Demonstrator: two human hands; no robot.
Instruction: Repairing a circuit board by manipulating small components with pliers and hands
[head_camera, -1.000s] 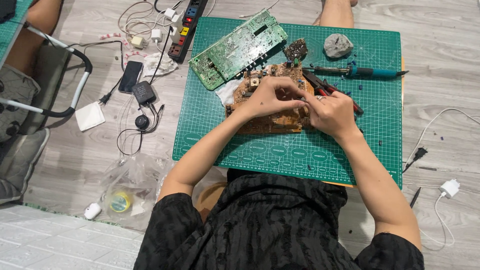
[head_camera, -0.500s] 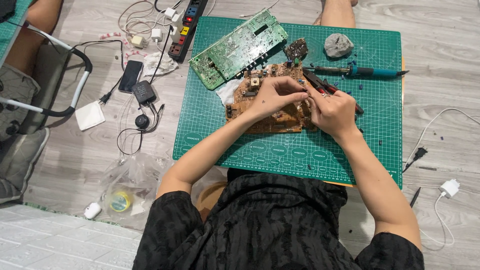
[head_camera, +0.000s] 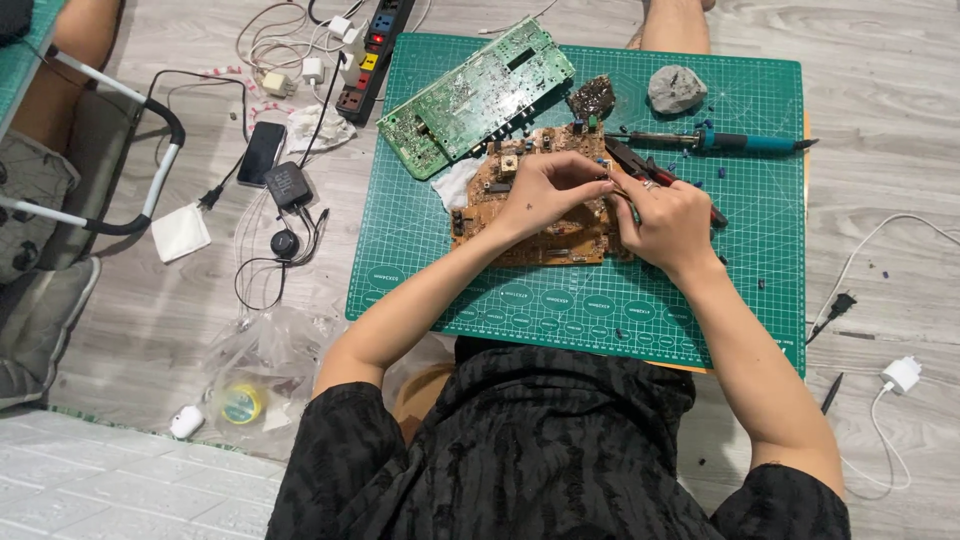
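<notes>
Your left hand (head_camera: 545, 190) pinching small part on brown circuit board (head_camera: 540, 235); right hand (head_camera: 665, 215) gripping thin tool beside it, over green mat (head_camera: 600, 300).

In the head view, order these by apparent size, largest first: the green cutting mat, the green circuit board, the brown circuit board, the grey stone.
1. green cutting mat
2. green circuit board
3. brown circuit board, partly hidden by both hands, so its place against the green one is unsure
4. grey stone

A matt brown circuit board (head_camera: 540, 215), dotted with shiny solder, is seen on a matt green rubbery cutting mat (head_camera: 770, 250). A glossier green circuit board (head_camera: 480, 95) is seen near its far-left corner. The floor (head_camera: 200, 300) looks like grey wood-grain laminate.
</notes>
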